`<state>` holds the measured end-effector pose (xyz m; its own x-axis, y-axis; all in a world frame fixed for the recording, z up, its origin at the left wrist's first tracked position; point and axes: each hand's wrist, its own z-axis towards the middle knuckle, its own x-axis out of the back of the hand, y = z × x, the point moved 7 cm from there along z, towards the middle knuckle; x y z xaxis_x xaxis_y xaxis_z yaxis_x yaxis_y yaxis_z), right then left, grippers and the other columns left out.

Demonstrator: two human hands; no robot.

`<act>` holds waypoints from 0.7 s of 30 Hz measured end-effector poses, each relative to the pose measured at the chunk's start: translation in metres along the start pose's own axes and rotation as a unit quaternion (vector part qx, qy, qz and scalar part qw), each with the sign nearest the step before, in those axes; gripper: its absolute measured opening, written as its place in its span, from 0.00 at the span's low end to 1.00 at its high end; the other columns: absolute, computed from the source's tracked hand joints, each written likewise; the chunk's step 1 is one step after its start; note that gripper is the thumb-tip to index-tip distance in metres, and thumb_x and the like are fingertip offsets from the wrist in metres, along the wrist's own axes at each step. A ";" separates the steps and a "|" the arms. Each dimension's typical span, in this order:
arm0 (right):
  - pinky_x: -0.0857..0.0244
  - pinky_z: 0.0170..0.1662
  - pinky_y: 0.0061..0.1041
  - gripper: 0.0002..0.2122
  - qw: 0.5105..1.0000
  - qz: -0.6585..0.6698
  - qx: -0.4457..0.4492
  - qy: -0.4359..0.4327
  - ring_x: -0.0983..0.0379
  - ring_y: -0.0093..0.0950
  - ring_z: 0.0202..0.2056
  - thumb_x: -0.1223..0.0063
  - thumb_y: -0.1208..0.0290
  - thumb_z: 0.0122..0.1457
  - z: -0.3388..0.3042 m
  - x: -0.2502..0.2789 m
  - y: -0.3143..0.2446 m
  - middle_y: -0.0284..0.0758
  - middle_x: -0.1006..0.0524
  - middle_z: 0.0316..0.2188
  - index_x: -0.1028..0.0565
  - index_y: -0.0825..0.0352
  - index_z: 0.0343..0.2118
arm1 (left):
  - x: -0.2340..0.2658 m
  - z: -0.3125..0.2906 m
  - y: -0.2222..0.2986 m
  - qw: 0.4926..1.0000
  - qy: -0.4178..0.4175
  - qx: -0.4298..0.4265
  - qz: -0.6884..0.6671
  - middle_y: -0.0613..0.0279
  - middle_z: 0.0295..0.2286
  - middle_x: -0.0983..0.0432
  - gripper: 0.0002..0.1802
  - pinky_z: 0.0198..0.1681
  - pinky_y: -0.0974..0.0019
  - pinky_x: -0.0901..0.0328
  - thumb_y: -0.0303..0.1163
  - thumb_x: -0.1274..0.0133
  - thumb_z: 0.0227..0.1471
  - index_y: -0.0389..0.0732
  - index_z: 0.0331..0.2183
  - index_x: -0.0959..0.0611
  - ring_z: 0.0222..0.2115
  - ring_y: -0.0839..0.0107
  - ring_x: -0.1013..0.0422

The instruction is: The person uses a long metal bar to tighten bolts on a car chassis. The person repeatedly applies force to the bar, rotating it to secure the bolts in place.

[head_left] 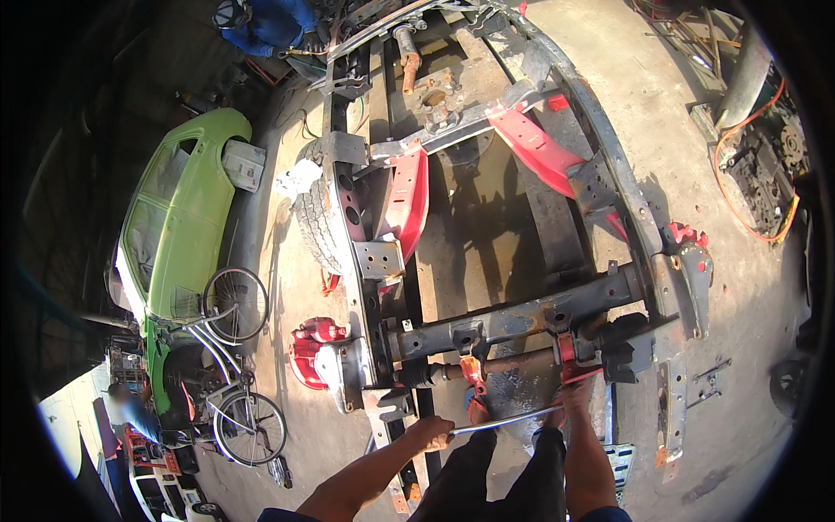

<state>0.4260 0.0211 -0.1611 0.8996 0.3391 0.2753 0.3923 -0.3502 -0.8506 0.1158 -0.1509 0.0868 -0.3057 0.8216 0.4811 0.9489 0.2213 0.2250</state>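
Observation:
My left hand [430,433] is closed in a fist around the left end of a long silver bar [504,424], which looks like a wrench handle. The bar slants slightly upward to the right. At its other end, my right hand [575,396] is closed, with its fingers partly hidden, just below a red bracket [568,355]. That bracket sits on a rusty rod-shaped steering part [513,364], with a second red-orange bracket [472,369] to the left. Behind them a dark crossmember [522,315] spans the bare vehicle frame [622,165].
Red braces [535,150] join the frame farther off. A tyre [317,217] and a red brake caliper [306,352] are at left, near a bicycle [248,383] and a green car body [187,209]. Another person [265,26] in blue is at the far left.

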 end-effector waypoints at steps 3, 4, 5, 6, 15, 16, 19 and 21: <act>0.30 0.43 0.32 0.13 0.993 0.107 0.044 0.028 0.25 0.29 0.39 0.39 0.67 0.58 -0.010 0.007 -0.055 0.34 0.23 0.36 0.27 0.66 0.42 | -0.001 0.007 -0.011 0.998 -0.035 0.053 0.000 0.48 0.34 0.18 0.20 0.44 0.52 0.27 0.46 0.48 0.50 0.41 0.34 0.14 0.38 0.50 0.22; 0.30 0.39 0.34 0.13 0.993 -0.019 -0.113 -0.018 0.24 0.27 0.38 0.39 0.63 0.59 -0.008 0.003 -0.043 0.35 0.23 0.32 0.27 0.65 0.41 | 0.001 0.009 -0.013 0.998 -0.027 0.060 0.004 0.48 0.33 0.18 0.18 0.43 0.52 0.27 0.45 0.48 0.50 0.42 0.33 0.13 0.38 0.49 0.22; 0.31 0.36 0.36 0.13 0.980 -0.190 0.027 0.044 0.23 0.31 0.35 0.40 0.62 0.59 -0.003 0.009 -0.072 0.37 0.23 0.28 0.26 0.64 0.39 | 0.000 0.011 -0.015 0.998 -0.029 0.063 -0.008 0.47 0.32 0.18 0.17 0.42 0.52 0.27 0.44 0.48 0.49 0.43 0.33 0.13 0.37 0.49 0.21; 0.32 0.37 0.40 0.15 0.980 -0.135 -0.144 0.008 0.23 0.40 0.36 0.42 0.58 0.59 -0.001 0.004 -0.053 0.41 0.22 0.29 0.26 0.66 0.38 | -0.004 0.015 -0.019 0.997 -0.047 0.067 0.007 0.47 0.31 0.18 0.16 0.41 0.52 0.26 0.42 0.49 0.50 0.43 0.34 0.14 0.35 0.49 0.21; 0.35 0.33 0.42 0.14 0.957 -0.283 -0.045 0.053 0.25 0.43 0.31 0.46 0.59 0.62 -0.004 0.007 -0.073 0.45 0.24 0.27 0.30 0.64 0.42 | -0.048 0.060 -0.053 0.999 0.052 0.000 0.006 0.53 0.28 0.19 0.13 0.38 0.51 0.27 0.43 0.49 0.53 0.47 0.36 0.18 0.32 0.51 0.22; 0.35 0.32 0.41 0.13 0.947 -0.314 -0.032 0.068 0.25 0.42 0.28 0.46 0.60 0.62 -0.004 0.009 -0.075 0.43 0.25 0.25 0.30 0.64 0.41 | -0.057 0.069 -0.057 0.998 0.056 -0.028 -0.005 0.52 0.26 0.20 0.13 0.37 0.50 0.27 0.43 0.49 0.53 0.46 0.36 0.20 0.31 0.52 0.22; 0.36 0.22 0.30 0.13 0.971 -0.221 -0.075 0.042 0.31 0.24 0.17 0.45 0.60 0.63 -0.002 0.006 -0.065 0.30 0.27 0.18 0.34 0.60 0.44 | -0.087 0.102 -0.075 0.990 0.110 -0.046 -0.075 0.52 0.25 0.21 0.11 0.34 0.52 0.27 0.41 0.47 0.53 0.45 0.33 0.22 0.30 0.52 0.22; 0.37 0.21 0.22 0.14 0.986 -0.103 -0.132 -0.007 0.33 0.18 0.18 0.46 0.59 0.63 -0.007 0.005 -0.057 0.29 0.26 0.20 0.35 0.59 0.44 | -0.115 0.130 -0.083 0.984 0.133 -0.089 -0.079 0.53 0.23 0.22 0.11 0.33 0.53 0.28 0.41 0.45 0.51 0.45 0.33 0.23 0.29 0.52 0.22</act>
<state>0.4093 0.0372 -0.1080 0.7937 0.4374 0.4228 0.6043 -0.4867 -0.6308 0.0822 -0.1953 -0.0974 -0.4799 0.6130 0.6276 0.8667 0.2201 0.4477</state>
